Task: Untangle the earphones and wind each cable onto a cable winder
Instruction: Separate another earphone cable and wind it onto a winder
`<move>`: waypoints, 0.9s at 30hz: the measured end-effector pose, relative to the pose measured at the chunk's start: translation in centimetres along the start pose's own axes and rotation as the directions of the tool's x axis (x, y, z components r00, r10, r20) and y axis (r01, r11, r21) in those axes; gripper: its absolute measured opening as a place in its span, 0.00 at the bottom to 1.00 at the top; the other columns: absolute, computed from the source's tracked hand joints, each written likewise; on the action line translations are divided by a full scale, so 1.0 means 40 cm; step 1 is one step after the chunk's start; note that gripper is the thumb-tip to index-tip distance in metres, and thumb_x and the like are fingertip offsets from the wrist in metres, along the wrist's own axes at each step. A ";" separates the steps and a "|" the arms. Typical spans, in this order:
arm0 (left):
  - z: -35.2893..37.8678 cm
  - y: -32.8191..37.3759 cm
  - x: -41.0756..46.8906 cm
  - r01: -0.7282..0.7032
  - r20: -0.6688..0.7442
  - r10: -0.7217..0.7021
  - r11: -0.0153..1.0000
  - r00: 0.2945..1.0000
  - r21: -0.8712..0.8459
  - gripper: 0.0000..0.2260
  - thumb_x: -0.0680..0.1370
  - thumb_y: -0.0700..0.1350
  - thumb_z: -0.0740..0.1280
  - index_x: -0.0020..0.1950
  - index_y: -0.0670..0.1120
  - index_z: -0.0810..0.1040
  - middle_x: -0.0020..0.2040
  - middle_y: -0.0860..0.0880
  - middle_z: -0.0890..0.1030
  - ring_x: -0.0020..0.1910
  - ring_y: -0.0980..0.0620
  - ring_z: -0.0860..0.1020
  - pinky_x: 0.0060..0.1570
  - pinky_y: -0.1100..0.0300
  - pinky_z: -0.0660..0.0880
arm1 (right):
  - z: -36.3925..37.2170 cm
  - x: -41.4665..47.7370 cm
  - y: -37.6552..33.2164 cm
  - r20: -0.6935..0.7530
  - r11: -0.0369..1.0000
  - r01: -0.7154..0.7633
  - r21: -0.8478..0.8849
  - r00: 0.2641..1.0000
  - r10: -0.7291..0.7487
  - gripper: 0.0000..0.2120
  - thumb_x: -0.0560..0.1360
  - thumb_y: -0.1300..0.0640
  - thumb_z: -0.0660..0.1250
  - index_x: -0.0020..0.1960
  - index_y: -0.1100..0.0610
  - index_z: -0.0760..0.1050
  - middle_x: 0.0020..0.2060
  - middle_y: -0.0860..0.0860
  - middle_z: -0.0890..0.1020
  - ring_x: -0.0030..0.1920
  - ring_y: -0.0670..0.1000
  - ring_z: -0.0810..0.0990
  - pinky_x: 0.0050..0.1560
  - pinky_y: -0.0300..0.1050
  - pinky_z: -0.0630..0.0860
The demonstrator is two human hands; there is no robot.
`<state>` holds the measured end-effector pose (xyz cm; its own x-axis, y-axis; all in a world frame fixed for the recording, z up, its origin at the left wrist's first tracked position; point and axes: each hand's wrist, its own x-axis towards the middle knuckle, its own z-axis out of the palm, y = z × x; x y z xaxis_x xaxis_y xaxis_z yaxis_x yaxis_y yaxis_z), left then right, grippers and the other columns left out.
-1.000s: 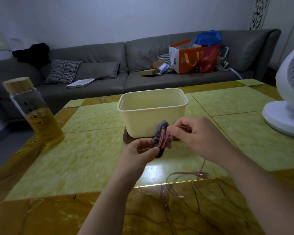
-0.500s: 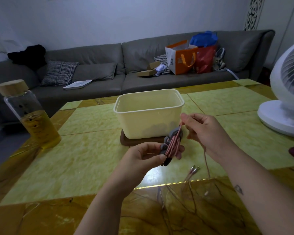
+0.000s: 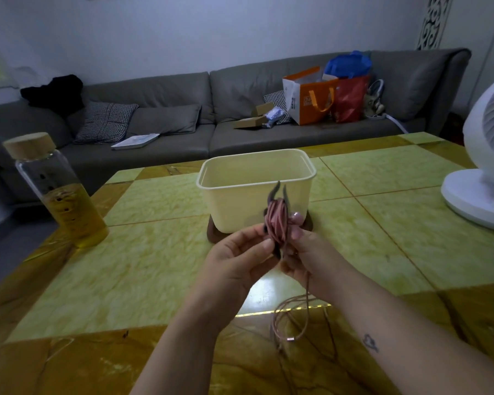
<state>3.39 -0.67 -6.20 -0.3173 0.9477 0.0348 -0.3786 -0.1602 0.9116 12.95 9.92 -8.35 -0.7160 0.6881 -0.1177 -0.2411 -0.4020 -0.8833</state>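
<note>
A dark grey cable winder (image 3: pixel 277 195) stands upright between my hands, wrapped with several turns of pink earphone cable (image 3: pixel 277 223). My left hand (image 3: pixel 237 260) pinches the winder's lower left side between thumb and fingers. My right hand (image 3: pixel 305 252) grips the winder from the right, with fingertips behind it. The loose rest of the pink cable (image 3: pixel 291 312) hangs from under my right hand and loops onto the yellow-green tabletop (image 3: pixel 154 269). The earbuds are not clearly visible.
A cream plastic tub (image 3: pixel 257 192) on a brown coaster stands just behind the winder. A glass bottle (image 3: pixel 57 192) of yellow liquid is at the left, a white fan (image 3: pixel 485 181) at the right. A grey sofa (image 3: pixel 183 115) with bags lies beyond the table.
The winder has turned upright and sits higher. My right hand came back from pulling the cable out to the right and now grips the winder. The loose cable has dropped onto the table.
</note>
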 end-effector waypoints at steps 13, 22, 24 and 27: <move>-0.024 0.003 -0.013 0.197 0.000 -0.222 0.866 0.975 0.459 0.05 0.76 0.36 0.69 0.47 0.45 0.83 0.43 0.48 0.83 0.41 0.56 0.79 0.43 0.65 0.76 | -0.057 0.007 -0.098 -0.231 0.924 0.284 -0.256 0.910 -0.344 0.12 0.77 0.52 0.65 0.38 0.57 0.75 0.25 0.50 0.63 0.24 0.45 0.61 0.34 0.38 0.71; -0.032 -0.010 0.002 0.170 -0.045 -0.167 0.893 0.985 0.416 0.18 0.68 0.45 0.71 0.55 0.40 0.81 0.55 0.40 0.83 0.54 0.47 0.81 0.48 0.65 0.76 | -0.070 0.007 -0.084 -0.312 0.929 0.277 -0.246 0.885 -0.346 0.13 0.77 0.51 0.66 0.36 0.55 0.75 0.23 0.46 0.64 0.24 0.44 0.63 0.29 0.36 0.70; -0.030 -0.009 0.003 0.148 -0.059 -0.136 0.913 0.989 0.380 0.16 0.69 0.43 0.72 0.54 0.40 0.81 0.54 0.40 0.83 0.52 0.48 0.82 0.48 0.64 0.77 | -0.068 0.009 -0.078 -0.324 0.943 0.258 -0.210 0.891 -0.316 0.13 0.77 0.51 0.66 0.35 0.55 0.75 0.22 0.46 0.65 0.24 0.44 0.63 0.28 0.36 0.70; -0.024 -0.006 0.002 0.140 -0.085 -0.118 0.932 0.989 0.335 0.09 0.75 0.36 0.70 0.55 0.38 0.79 0.54 0.39 0.83 0.52 0.49 0.82 0.48 0.63 0.77 | -0.065 0.015 -0.066 -0.338 0.963 0.231 -0.140 0.903 -0.265 0.13 0.77 0.52 0.66 0.36 0.55 0.75 0.23 0.46 0.65 0.24 0.44 0.63 0.28 0.36 0.70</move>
<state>2.61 -0.82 -6.82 -0.3427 0.9332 -0.1079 -0.1054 0.0759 0.9915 14.86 12.97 -7.26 -0.3608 0.9323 -0.0256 -0.3057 -0.1441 -0.9411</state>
